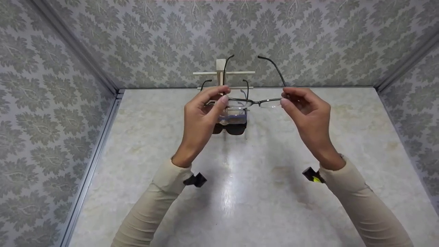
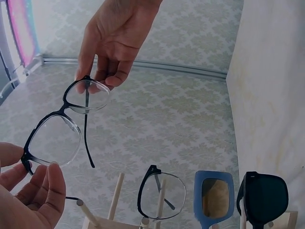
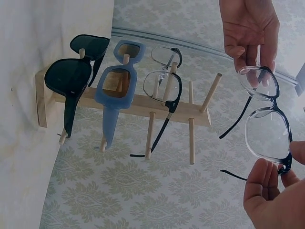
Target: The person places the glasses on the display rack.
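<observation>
Both hands hold a pair of eyeglasses (image 1: 255,102) with a black upper rim and clear lenses, raised in front of a wooden display rack (image 3: 133,109). The left hand (image 1: 200,118) pinches the frame's left end near the hinge between thumb and fingers. At the other end, the right hand (image 1: 310,118) pinches the opposite hinge the same way. Both temples are unfolded and point away toward the back wall. In the right wrist view the held eyeglasses (image 3: 275,101) are apart from the rack, beyond its top pegs.
On the rack hang dark sunglasses (image 3: 69,76), blue-framed sunglasses (image 3: 116,102) and black-and-clear eyeglasses (image 3: 172,102), one above another. Wooden pegs (image 3: 191,138) stick out near its top. The rack stands at the back of a pale marbled table (image 1: 260,192), before a patterned wall (image 1: 308,44).
</observation>
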`<state>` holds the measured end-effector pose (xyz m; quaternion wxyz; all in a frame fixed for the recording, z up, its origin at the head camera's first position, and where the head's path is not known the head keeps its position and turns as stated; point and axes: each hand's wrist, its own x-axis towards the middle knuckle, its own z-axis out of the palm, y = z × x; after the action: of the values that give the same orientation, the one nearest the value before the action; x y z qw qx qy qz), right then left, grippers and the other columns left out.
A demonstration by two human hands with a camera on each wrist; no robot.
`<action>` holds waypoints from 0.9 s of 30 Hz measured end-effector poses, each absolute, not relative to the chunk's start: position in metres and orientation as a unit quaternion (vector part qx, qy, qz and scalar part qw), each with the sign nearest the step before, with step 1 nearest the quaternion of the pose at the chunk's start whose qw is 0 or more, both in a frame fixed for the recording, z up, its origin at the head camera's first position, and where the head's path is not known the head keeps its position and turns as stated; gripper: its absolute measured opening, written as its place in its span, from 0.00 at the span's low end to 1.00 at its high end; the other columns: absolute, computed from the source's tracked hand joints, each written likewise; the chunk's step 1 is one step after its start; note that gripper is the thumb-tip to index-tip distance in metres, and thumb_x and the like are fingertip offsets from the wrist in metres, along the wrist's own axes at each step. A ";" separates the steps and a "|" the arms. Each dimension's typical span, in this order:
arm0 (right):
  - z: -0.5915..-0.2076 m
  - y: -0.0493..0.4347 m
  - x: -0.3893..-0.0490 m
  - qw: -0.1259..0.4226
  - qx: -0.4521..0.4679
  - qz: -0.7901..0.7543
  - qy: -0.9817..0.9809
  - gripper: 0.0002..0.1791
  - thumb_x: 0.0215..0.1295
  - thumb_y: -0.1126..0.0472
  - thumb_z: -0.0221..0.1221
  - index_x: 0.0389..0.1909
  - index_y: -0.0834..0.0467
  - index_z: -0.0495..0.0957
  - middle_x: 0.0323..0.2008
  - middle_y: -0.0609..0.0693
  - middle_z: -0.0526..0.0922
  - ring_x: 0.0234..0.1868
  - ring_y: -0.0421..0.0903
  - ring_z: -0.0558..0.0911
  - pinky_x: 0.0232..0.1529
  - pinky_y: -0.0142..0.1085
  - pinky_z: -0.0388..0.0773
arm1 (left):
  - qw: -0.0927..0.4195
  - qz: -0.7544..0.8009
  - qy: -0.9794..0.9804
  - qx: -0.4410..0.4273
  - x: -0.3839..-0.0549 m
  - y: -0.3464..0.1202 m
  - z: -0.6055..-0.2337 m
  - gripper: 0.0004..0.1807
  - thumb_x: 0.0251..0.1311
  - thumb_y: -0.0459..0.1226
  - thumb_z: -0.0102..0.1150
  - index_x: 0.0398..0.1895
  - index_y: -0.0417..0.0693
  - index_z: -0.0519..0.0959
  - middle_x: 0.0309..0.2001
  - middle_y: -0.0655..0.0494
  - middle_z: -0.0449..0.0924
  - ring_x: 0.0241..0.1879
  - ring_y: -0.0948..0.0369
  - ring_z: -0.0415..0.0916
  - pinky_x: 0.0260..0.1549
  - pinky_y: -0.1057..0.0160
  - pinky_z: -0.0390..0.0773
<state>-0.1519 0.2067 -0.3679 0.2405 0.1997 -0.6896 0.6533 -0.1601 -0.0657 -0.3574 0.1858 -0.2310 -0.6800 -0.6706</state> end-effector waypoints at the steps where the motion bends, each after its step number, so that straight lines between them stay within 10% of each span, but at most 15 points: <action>1: -0.367 0.205 -0.153 0.238 0.200 0.653 -0.690 0.14 0.73 0.73 0.68 0.58 0.70 0.86 0.52 0.62 0.87 0.54 0.56 0.86 0.56 0.36 0.86 | 0.187 -0.672 -0.678 -0.231 -0.161 -0.067 -0.356 0.15 0.78 0.30 0.64 0.61 0.31 0.86 0.55 0.47 0.88 0.47 0.50 0.85 0.40 0.54 0.89; 8: -0.360 0.193 -0.161 0.220 0.207 0.650 -0.698 0.14 0.76 0.71 0.67 0.59 0.69 0.87 0.52 0.61 0.88 0.51 0.53 0.87 0.53 0.37 0.87 | 0.189 -0.682 -0.672 -0.217 -0.167 -0.081 -0.352 0.14 0.79 0.29 0.62 0.61 0.30 0.85 0.55 0.46 0.87 0.49 0.37 0.82 0.38 0.52 0.88; 27: -0.357 0.166 -0.182 0.181 0.219 0.649 -0.706 0.15 0.77 0.71 0.66 0.61 0.66 0.87 0.51 0.63 0.87 0.47 0.54 0.87 0.52 0.39 0.87 | 0.189 -0.687 -0.682 -0.165 -0.181 -0.108 -0.349 0.14 0.79 0.30 0.62 0.60 0.32 0.87 0.53 0.43 0.89 0.43 0.51 0.84 0.35 0.61 0.86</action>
<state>-0.1818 0.1663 -0.3565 0.1813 0.2188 -0.7061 0.6486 -0.1812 -0.1081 -0.3492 0.1895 -0.1646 -0.6822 -0.6867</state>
